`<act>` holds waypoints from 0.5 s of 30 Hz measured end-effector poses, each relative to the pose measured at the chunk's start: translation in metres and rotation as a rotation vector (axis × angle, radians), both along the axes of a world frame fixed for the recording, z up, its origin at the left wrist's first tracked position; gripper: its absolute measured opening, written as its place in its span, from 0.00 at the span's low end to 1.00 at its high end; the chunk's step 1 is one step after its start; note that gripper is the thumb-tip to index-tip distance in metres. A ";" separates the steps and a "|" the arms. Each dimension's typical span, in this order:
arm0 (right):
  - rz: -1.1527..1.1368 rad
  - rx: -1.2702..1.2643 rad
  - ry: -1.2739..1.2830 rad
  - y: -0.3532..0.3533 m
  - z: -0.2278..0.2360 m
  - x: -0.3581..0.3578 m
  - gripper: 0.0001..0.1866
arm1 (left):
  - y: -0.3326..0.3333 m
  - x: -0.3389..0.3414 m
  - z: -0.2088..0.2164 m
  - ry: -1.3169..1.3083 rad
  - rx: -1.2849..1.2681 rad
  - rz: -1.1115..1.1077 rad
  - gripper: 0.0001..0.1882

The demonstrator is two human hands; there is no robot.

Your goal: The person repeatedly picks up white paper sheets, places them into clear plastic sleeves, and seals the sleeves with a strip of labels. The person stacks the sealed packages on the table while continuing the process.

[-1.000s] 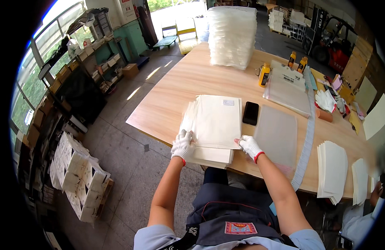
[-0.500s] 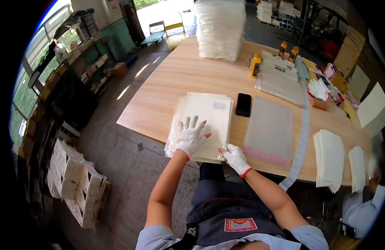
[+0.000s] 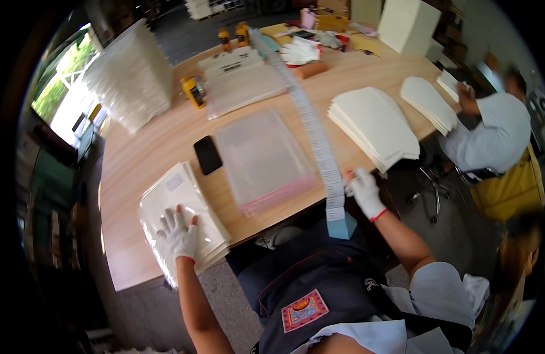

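My left hand, in a white glove with bare fingertips, lies spread on a stack of white sheets in clear plastic sleeves. A small label shows near the stack's far end. My right hand, gloved alike, is by the table's near edge, just right of a long strip of printed labels. Its fingers are partly stretched and nothing shows in them; whether they touch the strip I cannot tell. Fanned white sheets lie beyond that hand.
Between stack and strip lie clear plastic sleeves and a black phone. Farther off are yellow bottles, a tall plastic-wrapped pile and spare gloves. Another person sits at the right beside a second fan of sheets.
The view has swung right. My right hand has left the stack's near corner and moved right, past the clear sleeves, to the label strip's near end. My left hand stays on the stack.
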State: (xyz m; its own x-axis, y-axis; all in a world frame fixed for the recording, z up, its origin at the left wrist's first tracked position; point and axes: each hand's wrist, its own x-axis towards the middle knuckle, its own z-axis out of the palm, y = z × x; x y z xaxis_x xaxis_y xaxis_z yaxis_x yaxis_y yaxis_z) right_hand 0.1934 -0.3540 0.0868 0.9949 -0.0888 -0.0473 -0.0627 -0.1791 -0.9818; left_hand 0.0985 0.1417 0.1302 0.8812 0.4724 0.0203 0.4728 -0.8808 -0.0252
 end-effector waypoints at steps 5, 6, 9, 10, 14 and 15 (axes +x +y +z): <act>-0.345 0.179 0.252 -0.123 0.019 0.019 0.11 | -0.005 0.002 0.003 -0.011 -0.001 -0.035 0.35; -0.314 0.200 0.336 -0.134 0.019 0.025 0.13 | -0.004 0.001 0.004 -0.006 0.003 -0.032 0.35; -0.231 0.256 0.493 -0.156 0.018 0.039 0.16 | 0.000 -0.001 0.000 0.011 0.004 -0.024 0.36; -0.207 0.285 0.523 -0.160 0.016 0.043 0.16 | 0.001 -0.001 0.000 0.018 -0.005 -0.018 0.36; -0.249 0.498 0.505 -0.175 -0.004 0.065 0.16 | -0.002 0.000 0.011 0.020 -0.012 -0.017 0.38; -0.277 0.555 0.473 -0.179 -0.012 0.076 0.15 | -0.005 0.003 0.014 0.000 0.034 -0.030 0.39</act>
State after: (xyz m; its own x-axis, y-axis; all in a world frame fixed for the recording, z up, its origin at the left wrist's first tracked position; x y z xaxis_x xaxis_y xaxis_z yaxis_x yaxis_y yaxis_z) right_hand 0.2695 -0.5329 0.0749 0.8031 -0.1705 -0.5710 -0.4674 0.4143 -0.7810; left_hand 0.1014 0.1369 0.1441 0.8948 0.4451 0.0357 0.4465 -0.8931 -0.0554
